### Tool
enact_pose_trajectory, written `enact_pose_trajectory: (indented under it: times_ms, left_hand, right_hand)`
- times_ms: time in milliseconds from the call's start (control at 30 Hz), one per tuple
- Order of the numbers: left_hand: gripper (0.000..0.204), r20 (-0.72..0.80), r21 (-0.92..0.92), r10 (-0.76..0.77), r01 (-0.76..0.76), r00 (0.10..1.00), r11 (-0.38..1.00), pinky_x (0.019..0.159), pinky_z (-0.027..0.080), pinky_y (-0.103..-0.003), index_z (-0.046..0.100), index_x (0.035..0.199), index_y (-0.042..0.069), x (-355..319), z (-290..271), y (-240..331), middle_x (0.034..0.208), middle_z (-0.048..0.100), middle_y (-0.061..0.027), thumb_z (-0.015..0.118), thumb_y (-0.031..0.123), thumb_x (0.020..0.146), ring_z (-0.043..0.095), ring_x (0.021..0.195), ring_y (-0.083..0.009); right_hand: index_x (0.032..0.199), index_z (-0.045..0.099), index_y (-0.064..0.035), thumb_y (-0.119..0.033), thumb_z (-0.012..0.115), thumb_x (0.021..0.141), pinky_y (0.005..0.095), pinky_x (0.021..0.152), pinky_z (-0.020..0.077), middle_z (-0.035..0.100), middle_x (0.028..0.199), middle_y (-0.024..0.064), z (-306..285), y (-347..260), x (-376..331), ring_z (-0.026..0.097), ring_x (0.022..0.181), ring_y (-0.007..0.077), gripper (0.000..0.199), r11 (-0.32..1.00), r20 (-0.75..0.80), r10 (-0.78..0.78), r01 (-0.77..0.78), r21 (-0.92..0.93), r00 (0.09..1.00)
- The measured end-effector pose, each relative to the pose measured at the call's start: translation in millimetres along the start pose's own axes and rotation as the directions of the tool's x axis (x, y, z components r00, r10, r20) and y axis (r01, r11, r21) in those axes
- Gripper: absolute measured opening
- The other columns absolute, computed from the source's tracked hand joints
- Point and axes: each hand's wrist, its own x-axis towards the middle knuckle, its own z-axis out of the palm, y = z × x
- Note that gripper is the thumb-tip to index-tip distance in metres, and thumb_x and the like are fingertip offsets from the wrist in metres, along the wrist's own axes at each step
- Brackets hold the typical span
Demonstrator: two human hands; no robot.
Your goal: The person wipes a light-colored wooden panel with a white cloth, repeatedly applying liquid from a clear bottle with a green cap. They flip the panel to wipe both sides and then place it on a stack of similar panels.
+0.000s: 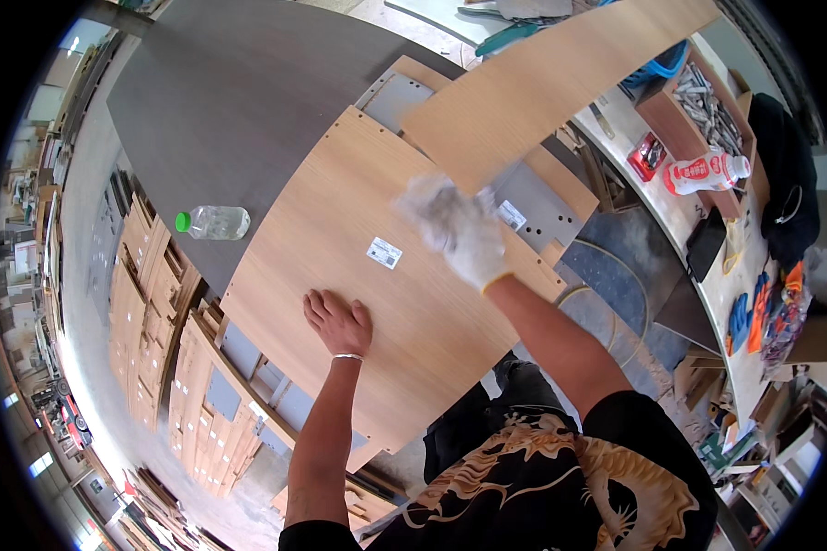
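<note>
Left fingers [315, 306] on panel [423, 331]; bottle [220, 223] beside, board [560, 78] beyond.

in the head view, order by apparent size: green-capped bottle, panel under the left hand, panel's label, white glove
Largest to smallest, as they look:
1. panel
2. white glove
3. green-capped bottle
4. label

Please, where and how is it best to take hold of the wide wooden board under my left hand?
The board is probably best gripped by its near edge, coming from your body's side: left hand and right hand well apart, thumbs above, fingers below. It lies broad and flat, so its top offers nothing to pinch. Room beneath is hidden.
</note>
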Motion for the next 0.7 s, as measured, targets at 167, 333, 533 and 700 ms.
enact_pose_trajectory:
  times_ms: [167,333,533,700]
  left_hand:
    - [0.075,0.031,0.007,0.065,-0.066,0.997,0.998,0.127,0.008,-0.066,0.034,0.159,-0.005,6.7,-4.1,3.8,0.168,0.023,-0.0336,0.048,0.035,0.097,0.016,0.158,-0.0519]
    - [0.075,0.066,0.008,0.063,-0.064,0.996,0.998,0.127,0.005,-0.067,0.034,0.163,0.004,6.8,-5.3,4.1,0.172,0.019,-0.0304,0.049,0.034,0.096,0.014,0.159,-0.0515]
    - [0.076,0.066,-0.051,0.046,-0.043,0.997,0.998,0.127,0.008,-0.066,0.036,0.162,0.001,1.4,-8.6,-5.0,0.170,0.024,-0.0306,0.050,0.035,0.096,0.017,0.158,-0.0524]
    - [0.075,0.091,-0.010,0.032,-0.031,0.995,0.999,0.127,0.010,-0.065,0.036,0.161,-0.001,-14.0,-13.3,-12.1,0.170,0.025,-0.0309,0.049,0.037,0.097,0.018,0.158,-0.0519]
  right_hand:
    - [0.136,0.068,-0.0136,-0.026,0.054,0.100,0.0564,0.124,0.0278,0.066,0.141,0.0075,36.1,14.5,11.1,0.054,0.137,0.0332,0.040,0.956,0.038,0.194,-0.180,-0.231,0.980]
    - [0.143,0.065,-0.0115,-0.032,0.048,0.106,0.0553,0.125,0.0265,0.061,0.149,0.0109,32.7,20.7,-36.2,0.048,0.145,0.0358,0.045,0.964,-0.048,0.117,-0.125,-0.236,0.992]
    - [0.143,0.062,-0.0085,-0.032,0.050,0.105,0.0561,0.126,0.0254,0.059,0.149,0.0162,40.2,5.8,-15.9,0.045,0.145,0.0396,0.046,0.954,-0.131,0.282,-0.292,-0.068,0.950]
    - [0.139,0.066,-0.0128,-0.036,0.041,0.109,0.0573,0.125,0.0231,0.061,0.147,0.0153,45.0,1.9,-28.8,0.046,0.142,0.0415,0.046,0.960,-0.065,0.175,-0.185,-0.210,0.982]
